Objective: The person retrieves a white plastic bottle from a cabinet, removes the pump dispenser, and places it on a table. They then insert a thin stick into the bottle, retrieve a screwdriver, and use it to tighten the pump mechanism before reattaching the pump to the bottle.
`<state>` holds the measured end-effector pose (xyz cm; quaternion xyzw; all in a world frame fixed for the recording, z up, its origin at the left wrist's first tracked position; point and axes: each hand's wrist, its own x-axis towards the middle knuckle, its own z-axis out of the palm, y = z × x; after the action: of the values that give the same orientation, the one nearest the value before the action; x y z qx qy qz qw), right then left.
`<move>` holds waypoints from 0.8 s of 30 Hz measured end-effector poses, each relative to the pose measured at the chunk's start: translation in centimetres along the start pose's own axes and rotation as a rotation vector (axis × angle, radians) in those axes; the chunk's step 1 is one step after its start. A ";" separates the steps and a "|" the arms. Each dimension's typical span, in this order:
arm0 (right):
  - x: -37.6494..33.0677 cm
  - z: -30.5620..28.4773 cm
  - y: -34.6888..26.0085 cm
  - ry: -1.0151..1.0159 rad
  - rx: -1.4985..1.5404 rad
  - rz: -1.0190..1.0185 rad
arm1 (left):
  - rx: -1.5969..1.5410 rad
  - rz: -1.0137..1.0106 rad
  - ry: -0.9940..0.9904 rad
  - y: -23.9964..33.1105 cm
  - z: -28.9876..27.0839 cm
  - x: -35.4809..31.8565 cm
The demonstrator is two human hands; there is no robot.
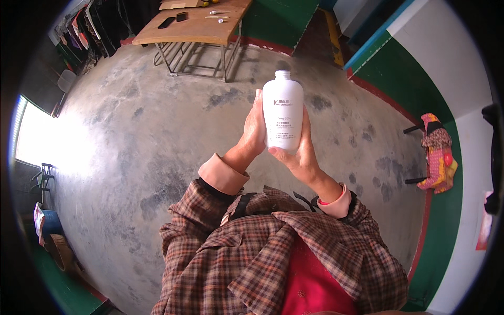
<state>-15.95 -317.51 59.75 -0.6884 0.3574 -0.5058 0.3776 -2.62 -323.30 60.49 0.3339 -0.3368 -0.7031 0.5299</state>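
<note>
White plastic bottle, approx. 1 o'clock from ctr.; long axis approx. 12–6, narrow neck toward 12, printed face to cam. L hand & R hand clamp its sides, R thumb on lower front; other fingers mostly hidden behind. Bottle contents: can't tell, opaque. Blue bin at 8: inside hard to make out. Cardboard box on wooden table, approx. 11, cut off at top.

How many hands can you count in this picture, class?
2: the left hand is at the left side of the white bottle, and the right hand is at its lower right.
</note>
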 end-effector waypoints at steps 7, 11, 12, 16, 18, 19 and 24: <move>14.1 0.4 7.2 -0.004 -0.005 0.019 | -0.072 -0.061 -0.025 4.9 -4.4 14.6; 22.5 1.6 9.8 0.052 -0.054 -0.010 | -0.126 -0.084 -0.110 8.7 -6.7 22.8; 24.8 1.6 10.5 0.072 -0.067 -0.036 | -0.135 -0.082 -0.143 9.7 -7.0 25.1; 31.0 1.5 13.3 0.093 -0.119 0.026 | -0.031 -0.111 -0.179 12.1 -8.7 32.1; 33.4 1.4 14.8 0.104 -0.142 0.016 | -0.041 -0.137 -0.184 12.7 -9.3 35.1; 34.5 1.1 15.7 0.111 -0.145 0.023 | -0.086 -0.152 -0.183 12.7 -9.5 36.6; 40.7 -1.0 20.4 0.107 -0.126 0.049 | -0.263 -0.203 -0.127 12.6 -9.7 44.7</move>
<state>-9.65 -362.62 59.33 -0.6737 0.4249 -0.5089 0.3265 2.38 -370.46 60.56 0.2489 -0.2395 -0.8106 0.4729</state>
